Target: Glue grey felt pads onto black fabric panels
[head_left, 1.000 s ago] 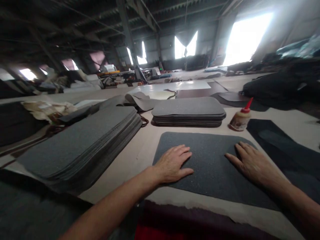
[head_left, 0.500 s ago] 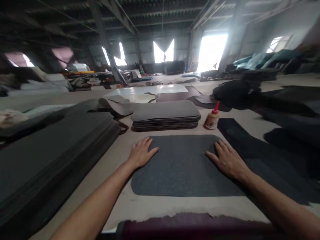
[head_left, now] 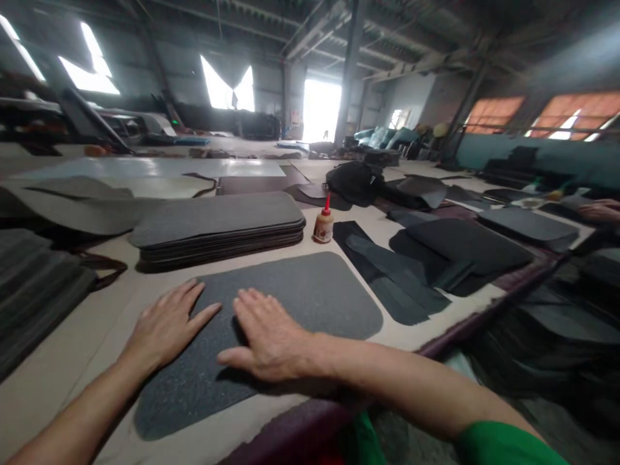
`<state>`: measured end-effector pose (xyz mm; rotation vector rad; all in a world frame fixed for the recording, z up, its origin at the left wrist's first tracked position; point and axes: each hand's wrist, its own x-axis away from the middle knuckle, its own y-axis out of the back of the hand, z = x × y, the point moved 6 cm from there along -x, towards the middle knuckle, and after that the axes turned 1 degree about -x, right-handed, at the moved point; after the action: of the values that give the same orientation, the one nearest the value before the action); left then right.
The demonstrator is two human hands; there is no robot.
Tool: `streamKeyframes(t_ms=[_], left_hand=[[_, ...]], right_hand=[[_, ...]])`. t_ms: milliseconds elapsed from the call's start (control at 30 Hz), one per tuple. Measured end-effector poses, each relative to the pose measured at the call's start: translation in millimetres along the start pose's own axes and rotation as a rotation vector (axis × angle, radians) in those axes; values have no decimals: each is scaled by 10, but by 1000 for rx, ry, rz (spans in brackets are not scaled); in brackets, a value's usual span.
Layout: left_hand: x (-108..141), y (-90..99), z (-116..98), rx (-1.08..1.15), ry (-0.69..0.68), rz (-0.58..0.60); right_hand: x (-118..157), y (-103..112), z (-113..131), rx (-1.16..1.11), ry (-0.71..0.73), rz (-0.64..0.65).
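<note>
A dark grey sheet with rounded corners [head_left: 310, 290] lies flat on the table in front of me. My left hand [head_left: 167, 323] rests open at its left edge, thumb pointing inward across the surface. Over the middle of the sheet is my right hand [head_left: 271, 336], palm down with fingers stretched out; a shadow shows beneath it, and I cannot tell whether the palm touches. Just behind the sheet stands a stack of similar grey pieces [head_left: 217, 223]. A bottle with a red nozzle [head_left: 323, 226] stands upright at the right end of that stack.
Dark cut pieces [head_left: 465, 248] lie on the right of the table [head_left: 484, 297]. At the left is a thick pile of grey sheets [head_left: 39, 290]. A black bundle [head_left: 353, 183] sits farther back. Another person's hand [head_left: 603, 210] shows at the far right edge.
The view has swung to the right. My right hand has moved from the sheet's right edge to its middle, closer to my left hand, which stays by the left edge.
</note>
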<state>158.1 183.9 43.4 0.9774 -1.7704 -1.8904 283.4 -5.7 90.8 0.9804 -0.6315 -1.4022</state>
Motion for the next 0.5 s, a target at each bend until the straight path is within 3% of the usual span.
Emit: streamKeyframes(t_ms=[100,200,367,500], left_hand=[[-26,-56,57,-26,-38,-20],[-53,-91,87,-36,-51,-23],[-58,-54,72,-23,-13,-10],[-40,13,3,-7,-11,10]], right_hand=[[-151,-218,171,-48,61,18],[-27,-161,-124,23,-88,-7],[596,237,-798,190,-386,-75],[1160,444,-1135,297,-558,-82]])
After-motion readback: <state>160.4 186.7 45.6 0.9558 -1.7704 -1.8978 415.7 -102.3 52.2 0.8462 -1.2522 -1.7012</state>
